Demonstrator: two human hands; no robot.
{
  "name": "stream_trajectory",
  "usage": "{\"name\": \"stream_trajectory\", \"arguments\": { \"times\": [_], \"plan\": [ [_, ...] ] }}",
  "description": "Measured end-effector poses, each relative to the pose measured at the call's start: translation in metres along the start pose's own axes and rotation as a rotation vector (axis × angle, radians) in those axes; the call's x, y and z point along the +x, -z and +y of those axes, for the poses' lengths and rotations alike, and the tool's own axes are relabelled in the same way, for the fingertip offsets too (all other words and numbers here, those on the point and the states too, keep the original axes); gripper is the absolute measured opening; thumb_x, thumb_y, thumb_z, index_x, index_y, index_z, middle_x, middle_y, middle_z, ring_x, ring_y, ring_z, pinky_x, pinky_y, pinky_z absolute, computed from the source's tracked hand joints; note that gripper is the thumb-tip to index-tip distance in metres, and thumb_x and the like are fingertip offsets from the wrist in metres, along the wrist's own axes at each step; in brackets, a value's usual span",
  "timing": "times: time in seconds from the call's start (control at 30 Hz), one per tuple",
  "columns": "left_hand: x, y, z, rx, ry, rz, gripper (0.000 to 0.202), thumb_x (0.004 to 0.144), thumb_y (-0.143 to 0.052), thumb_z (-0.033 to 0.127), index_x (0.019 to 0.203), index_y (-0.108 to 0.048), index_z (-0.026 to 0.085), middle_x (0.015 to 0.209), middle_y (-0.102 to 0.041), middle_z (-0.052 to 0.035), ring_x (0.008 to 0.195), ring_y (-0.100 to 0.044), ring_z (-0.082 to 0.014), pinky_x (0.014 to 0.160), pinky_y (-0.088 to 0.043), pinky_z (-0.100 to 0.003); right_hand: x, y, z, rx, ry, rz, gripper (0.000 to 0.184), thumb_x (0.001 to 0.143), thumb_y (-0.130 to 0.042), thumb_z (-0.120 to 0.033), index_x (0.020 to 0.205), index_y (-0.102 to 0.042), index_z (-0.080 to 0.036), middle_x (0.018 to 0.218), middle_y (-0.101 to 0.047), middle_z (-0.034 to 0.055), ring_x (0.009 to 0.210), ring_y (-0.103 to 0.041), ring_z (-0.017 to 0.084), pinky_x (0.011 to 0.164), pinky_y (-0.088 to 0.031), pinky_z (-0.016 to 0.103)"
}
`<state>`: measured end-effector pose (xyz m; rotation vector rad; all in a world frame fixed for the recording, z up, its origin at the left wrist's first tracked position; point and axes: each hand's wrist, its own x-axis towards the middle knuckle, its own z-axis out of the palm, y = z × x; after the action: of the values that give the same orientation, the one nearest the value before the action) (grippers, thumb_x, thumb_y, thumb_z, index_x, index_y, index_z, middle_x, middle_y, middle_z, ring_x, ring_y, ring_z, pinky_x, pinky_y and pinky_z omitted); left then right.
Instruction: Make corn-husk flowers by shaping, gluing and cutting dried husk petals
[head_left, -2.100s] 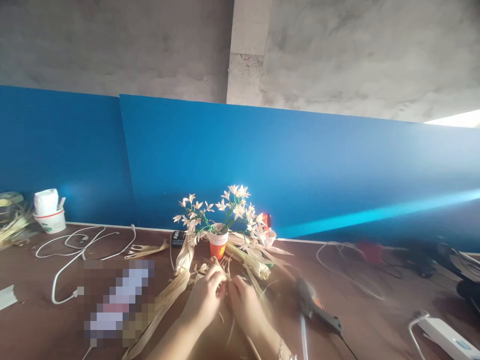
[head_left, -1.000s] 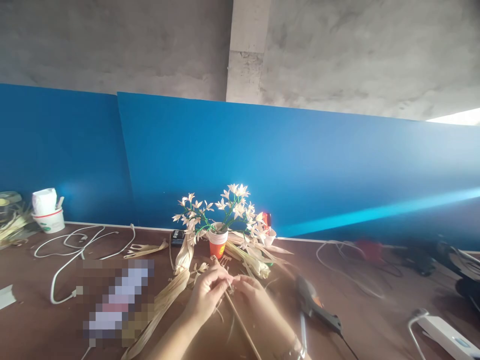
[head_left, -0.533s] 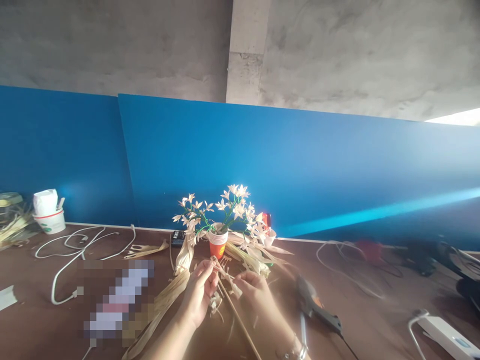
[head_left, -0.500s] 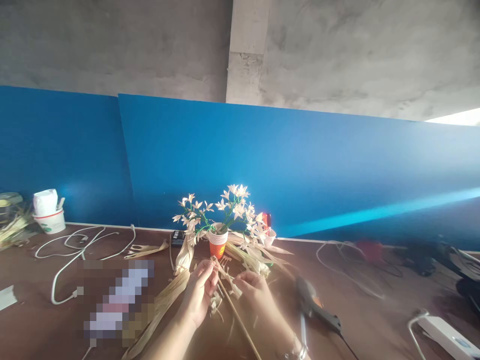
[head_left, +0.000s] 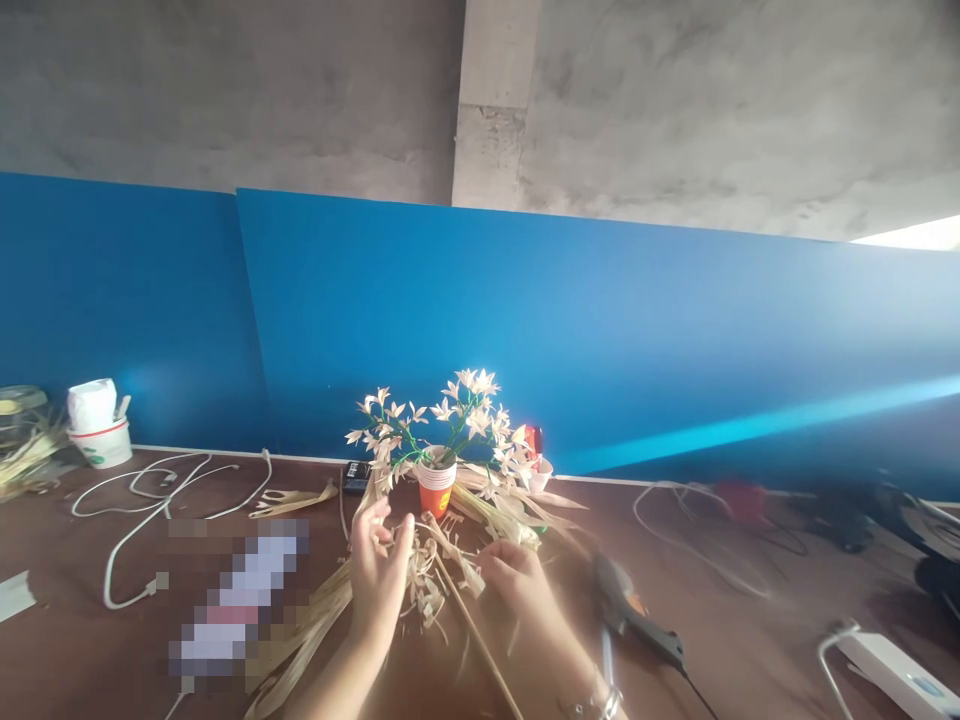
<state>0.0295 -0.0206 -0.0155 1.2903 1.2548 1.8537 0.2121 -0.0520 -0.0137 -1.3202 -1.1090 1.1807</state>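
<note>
Tabletop [head_left: 750, 640]: stick [head_left: 474, 632] btwn L hand [head_left: 379, 578], R hand [head_left: 519, 582]

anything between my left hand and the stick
Only the curled husk strips: they hang in the gap between the left hand and the stick. Nothing else shows there. The right hand is on the stick's other side.

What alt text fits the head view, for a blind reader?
Over dried husk strips on a brown table, the left hand is open and the right hand pinches a husk piece beside a thin stick. Behind, flowers stand in a red cup.
</note>
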Motion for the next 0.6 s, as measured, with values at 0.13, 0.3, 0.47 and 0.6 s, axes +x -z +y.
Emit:
{"name": "stream_trajectory", "arguments": {
  "times": [0.13,0.3,0.47,0.6],
  "plan": [
    [-0.010,0.001,0.006,0.475,-0.778,-0.240,0.029,0.088,-0.060,0.019,0.115,-0.065,0.028,0.118,-0.066,-0.0067,0.114,-0.055,-0.0277,0.100,-0.036,-0.046,-0.003,-0.001,-0.004,-0.080,0.065,0.033,0.019,0.065,-0.067,-0.035,0.060,-0.061,-0.017,0.049,-0.054,-0.0031,0.044,-0.046,0.011,0.044,-0.032,0.023],
    [-0.019,-0.007,0.010,0.569,-0.833,-0.473,0.015,0.091,-0.057,0.016,0.097,-0.068,0.024,0.093,-0.072,-0.0015,0.093,-0.060,-0.0238,0.092,-0.034,-0.044,-0.005,-0.003,-0.008,-0.124,0.138,0.026,0.017,0.066,-0.064,-0.031,0.058,-0.062,-0.017,0.053,-0.055,-0.0014,0.050,-0.046,0.011,0.048,-0.035,0.024],
    [-0.018,-0.006,0.007,0.549,-0.775,-0.502,0.017,0.091,-0.053,0.013,0.085,-0.066,0.021,0.080,-0.069,-0.0004,0.081,-0.059,-0.0210,0.087,-0.036,-0.043,-0.003,-0.002,-0.006,-0.124,0.125,-0.003,0.018,0.068,-0.064,-0.031,0.058,-0.061,-0.017,0.052,-0.053,-0.0020,0.049,-0.046,0.011,0.047,-0.034,0.023],
    [-0.015,-0.006,0.001,0.494,-0.672,-0.516,0.017,0.091,-0.054,0.015,0.083,-0.067,0.021,0.080,-0.071,-0.0019,0.080,-0.061,-0.0216,0.080,-0.041,-0.039,-0.001,0.000,-0.002,-0.083,0.068,0.026,0.021,0.067,-0.069,-0.037,0.061,-0.062,-0.017,0.050,-0.053,-0.0029,0.046,-0.046,0.011,0.044,-0.031,0.023]
  ]
}}
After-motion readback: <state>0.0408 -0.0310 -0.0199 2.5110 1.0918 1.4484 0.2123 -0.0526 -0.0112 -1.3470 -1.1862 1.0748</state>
